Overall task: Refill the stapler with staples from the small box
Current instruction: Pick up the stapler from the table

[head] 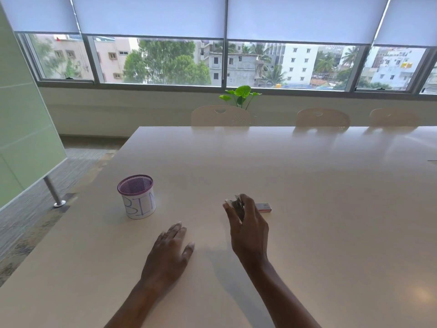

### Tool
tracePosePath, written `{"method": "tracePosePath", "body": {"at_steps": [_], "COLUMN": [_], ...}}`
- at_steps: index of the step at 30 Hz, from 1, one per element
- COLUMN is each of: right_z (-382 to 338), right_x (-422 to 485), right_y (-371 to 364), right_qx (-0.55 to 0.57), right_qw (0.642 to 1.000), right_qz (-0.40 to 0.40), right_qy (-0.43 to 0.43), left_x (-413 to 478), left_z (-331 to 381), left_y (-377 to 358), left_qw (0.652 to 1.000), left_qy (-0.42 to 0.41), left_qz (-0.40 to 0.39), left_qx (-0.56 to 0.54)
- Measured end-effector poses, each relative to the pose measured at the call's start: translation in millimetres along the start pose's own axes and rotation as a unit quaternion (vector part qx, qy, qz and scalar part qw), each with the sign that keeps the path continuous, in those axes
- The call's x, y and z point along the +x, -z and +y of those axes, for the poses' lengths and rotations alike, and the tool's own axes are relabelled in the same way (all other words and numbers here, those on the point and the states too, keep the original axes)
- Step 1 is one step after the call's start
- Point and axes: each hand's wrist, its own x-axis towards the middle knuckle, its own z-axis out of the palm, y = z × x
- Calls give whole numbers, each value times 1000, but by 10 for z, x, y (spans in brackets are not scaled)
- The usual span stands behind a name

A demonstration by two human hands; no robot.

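Dark metal, the stapler (236, 205) is gripped in the curled right hand (248, 229) and is mostly hidden; its long axis seems to point away from the person. The small box (264, 207) lies crosswise just beside it on the desk (307, 197), with broad surface beyond. The left hand (169, 250) rests flat, fingers straight.

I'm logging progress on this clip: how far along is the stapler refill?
Barely started. Done: nothing visible; the small box lies on the table, seemingly unopened. In hand: the right hand grips the stapler beside it, while the left hand rests flat on the table. Left: taking staples out, loading them, closing the stapler.
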Motion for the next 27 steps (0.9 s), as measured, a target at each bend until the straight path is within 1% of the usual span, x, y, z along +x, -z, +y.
{"method": "tracePosePath", "body": {"at_steps": [3, 7, 12, 15, 20, 24, 27], "right_z": [20, -26, 19, -4, 11, -29, -7], "right_x": [6, 25, 32, 40, 48, 68, 59], "right_y": [-10, 41, -3, 23, 22, 61, 57], "right_qx": [-15, 17, -22, -6, -20, 8, -4], "right_qw": [1000, 999, 1000, 1000, 1000, 999, 999], "right_qz": [-8, -26, -19, -18, -24, -39, -39], "right_qy": [5, -25, -5, -20, 0, -28, -13], "left_x": [-3, 1, 11, 9, 8, 13, 15], "left_z": [-8, -8, -12, -15, -20, -25, -27], "left_y": [-8, -13, -21, -30, -32, -37, -40], "left_qw": [1000, 1000, 1000, 1000, 1000, 1000, 1000], "left_qy": [2, 2, 2, 4, 3, 1, -1], "left_qz": [0, -2, 1, 0, 3, 1, 2], "left_qx": [-2, -2, -2, -7, -4, -3, -1]}}
